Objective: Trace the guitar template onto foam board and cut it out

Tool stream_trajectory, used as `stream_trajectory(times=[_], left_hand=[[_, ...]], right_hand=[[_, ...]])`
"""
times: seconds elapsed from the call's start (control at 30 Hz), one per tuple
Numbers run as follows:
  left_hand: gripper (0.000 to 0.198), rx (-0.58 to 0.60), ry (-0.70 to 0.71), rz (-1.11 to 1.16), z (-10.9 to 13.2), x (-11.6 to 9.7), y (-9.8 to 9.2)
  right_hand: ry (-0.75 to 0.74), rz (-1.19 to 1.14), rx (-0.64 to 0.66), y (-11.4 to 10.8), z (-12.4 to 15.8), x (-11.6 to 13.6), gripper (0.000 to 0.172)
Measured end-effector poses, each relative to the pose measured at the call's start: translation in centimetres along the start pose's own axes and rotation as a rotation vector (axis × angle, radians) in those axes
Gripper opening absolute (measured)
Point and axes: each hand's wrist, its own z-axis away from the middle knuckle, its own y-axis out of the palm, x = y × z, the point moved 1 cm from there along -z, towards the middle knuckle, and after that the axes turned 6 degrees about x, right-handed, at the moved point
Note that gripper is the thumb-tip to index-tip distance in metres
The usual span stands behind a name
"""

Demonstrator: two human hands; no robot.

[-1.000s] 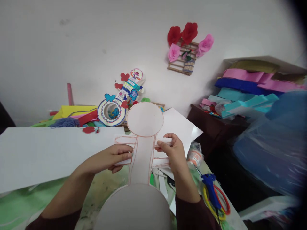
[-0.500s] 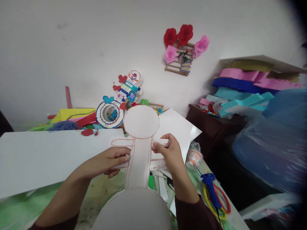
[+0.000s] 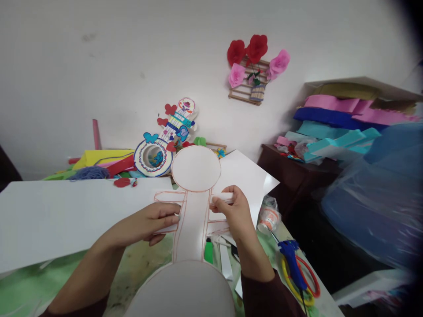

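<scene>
A white guitar-shaped paper cutout with orange outlines is held up in front of me. It has a round top, a long neck with side tabs and a wide rounded base that runs out of the frame. My left hand pinches a lower tab on the left side of the neck. On the other side, my right hand grips the upper right tab between thumb and fingers. Behind the cutout's top leans a decorated paper guitar with butterflies and hearts on it.
A large white sheet covers the table's left. At right lie a blue glue gun, scissors with red and yellow handles and a bagged paper cup. Blue yarn sits at the back; paper flowers hang on the wall.
The view has shifted very slightly, so things appear a little farther right. Both hands keep the same hold on the cutout.
</scene>
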Motion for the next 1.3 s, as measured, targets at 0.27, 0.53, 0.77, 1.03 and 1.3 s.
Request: stream_trajectory(times=[0.27,0.53,0.77,1.03,1.3], left_hand=[[0.029,0.012,-0.052,0.046,0.0,-0.3,0.0],[0.031,-0.002,-0.061,0.046,-0.1,-0.2,0.0],[0.029,-0.006,-0.068,0.067,0.0,-0.2,0.0],[0.032,-0.035,-0.046,0.112,-0.4,-0.3,-0.3],[0.029,-0.029,-0.036,0.201,-0.3,-0.2,-0.2]], right_hand=[[-0.004,-0.001,0.016,0.0,0.0,-0.2,0.032],[-0.010,0.004,0.025,0.1,0.0,0.1,0.032],[-0.001,0.059,0.010,0.5,0.0,0.6,0.033],[0.013,0.082,0.117,-0.1,-0.3,1.1,0.036],[-0.039,0.094,0.098,-0.7,-0.8,0.6,0.027]])
